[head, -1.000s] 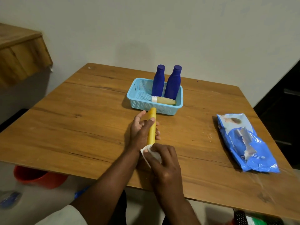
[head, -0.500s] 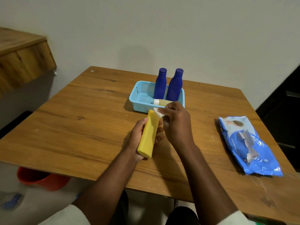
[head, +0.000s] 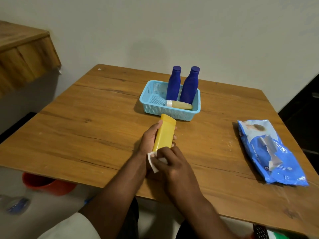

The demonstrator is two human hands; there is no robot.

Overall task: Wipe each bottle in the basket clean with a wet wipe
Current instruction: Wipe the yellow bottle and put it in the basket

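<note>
My left hand (head: pixel 148 139) grips a flat yellow bottle (head: pixel 164 133) over the wooden table, just in front of the light blue basket (head: pixel 151 110). My right hand (head: pixel 172 163) pinches a white wet wipe (head: pixel 151 161) against the near end of that bottle. Inside the basket two dark blue bottles (head: pixel 174 84) (head: pixel 190 86) stand upright at the back right. A small pale yellow bottle (head: pixel 181 105) with a white cap lies flat in front of them.
A blue pack of wet wipes (head: pixel 269 152) lies on the right side of the table (head: pixel 86 121). Below the table's left edge there is an orange bucket (head: pixel 46 184). A wooden shelf (head: pixel 22 54) juts out at the far left.
My right hand has drawn the wipe from the far end of the yellow bottle back down to its near end. The left hand keeps its hold on the bottle.
</note>
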